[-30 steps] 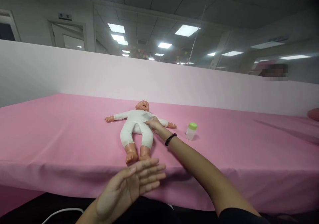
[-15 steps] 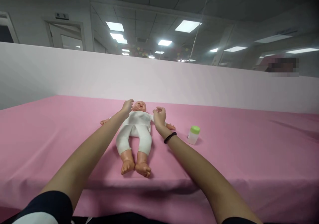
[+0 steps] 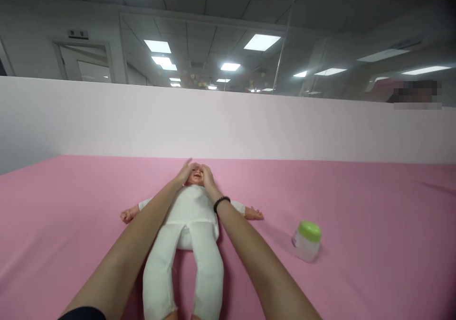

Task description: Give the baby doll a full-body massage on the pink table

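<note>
A baby doll [image 3: 185,244] in a white cloth suit lies on its back on the pink cloth, its head away from me and its arms spread. At the left side of its head, my left hand [image 3: 185,172] touches the brow with fingers stretched out. My right hand [image 3: 208,175] rests against the other side of the head, the fingers extended over the forehead. Both palms hide the sides and top of the head; the mouth shows between them. The doll's feet are mostly cut off by the frame's lower edge.
A small clear jar with a green lid [image 3: 308,240] stands on the pink cloth [image 3: 374,225] to the right of the doll. Behind runs a low white wall [image 3: 249,125] with glass above it. Part of a person shows beyond the glass at far right.
Both hands have moved inward from beside the doll's head and shoulder onto its head. My view has come closer, so the doll and jar look larger and lower.
</note>
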Demonstrator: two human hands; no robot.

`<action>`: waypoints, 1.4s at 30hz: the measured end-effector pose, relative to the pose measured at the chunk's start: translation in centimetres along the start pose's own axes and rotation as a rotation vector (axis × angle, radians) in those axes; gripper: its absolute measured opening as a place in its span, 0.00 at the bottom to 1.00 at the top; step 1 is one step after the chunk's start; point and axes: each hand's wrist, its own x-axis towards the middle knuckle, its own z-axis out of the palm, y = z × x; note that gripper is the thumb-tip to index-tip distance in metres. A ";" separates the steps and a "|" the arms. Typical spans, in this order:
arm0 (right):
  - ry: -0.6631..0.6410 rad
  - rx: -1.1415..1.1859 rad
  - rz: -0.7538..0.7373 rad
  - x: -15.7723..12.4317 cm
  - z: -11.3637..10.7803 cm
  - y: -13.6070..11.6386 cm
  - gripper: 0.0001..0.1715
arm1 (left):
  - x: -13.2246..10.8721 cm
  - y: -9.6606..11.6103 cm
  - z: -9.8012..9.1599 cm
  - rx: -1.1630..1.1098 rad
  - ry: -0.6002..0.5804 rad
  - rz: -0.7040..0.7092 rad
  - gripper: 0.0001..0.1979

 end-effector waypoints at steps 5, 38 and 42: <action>-0.158 0.236 0.056 -0.4 -0.8 2.1 0.36 | 0.2 -3.3 0.0 -0.204 -0.175 0.045 0.30; -0.138 0.183 0.120 -0.9 -0.6 0.9 0.33 | -0.1 -2.7 0.0 -0.211 -0.160 0.007 0.27; -0.152 0.203 0.123 -1.0 -0.6 0.8 0.35 | -0.1 -3.0 -0.3 -0.239 -0.199 0.022 0.26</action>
